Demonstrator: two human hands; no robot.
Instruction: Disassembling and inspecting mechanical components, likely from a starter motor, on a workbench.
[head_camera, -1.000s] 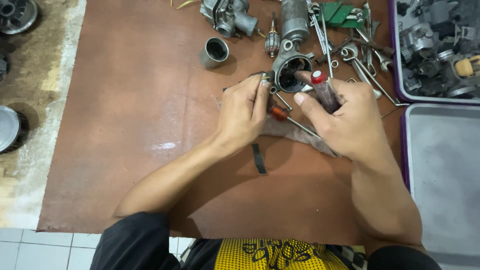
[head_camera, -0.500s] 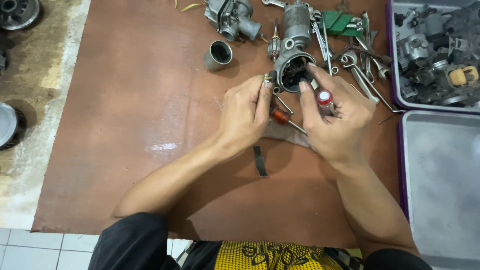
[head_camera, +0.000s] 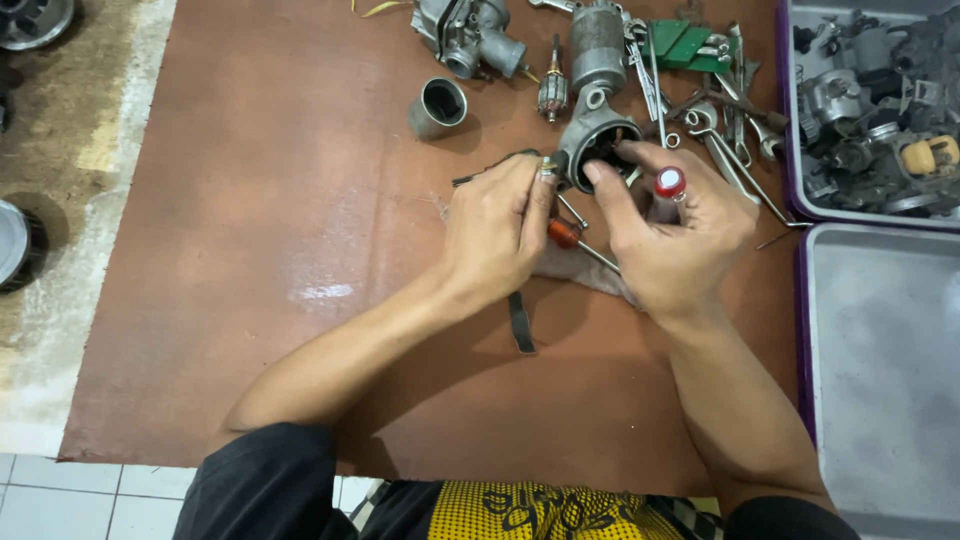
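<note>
The mat (head_camera: 250, 250) is reddish brown with a pale shiny patch. The motor housing (head_camera: 592, 140) is dull grey metal, dark inside. The small cap (head_camera: 670, 183) is red with a white top. The screwdriver handle (head_camera: 563, 233) is orange-red. The green plastic piece (head_camera: 680, 45) lies among silver wrenches (head_camera: 720, 140). The trays (head_camera: 800, 300) are grey inside — with purple rims. The shirt (head_camera: 540, 512) is yellow with a black pattern.

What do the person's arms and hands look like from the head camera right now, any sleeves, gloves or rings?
Both hands are bare, no gloves: the left hand and right hand. No ring or watch shows. The forearms are uncovered up to short black sleeves near the frame's bottom edge. Between the arms a yellow garment with a black pattern shows.
</note>
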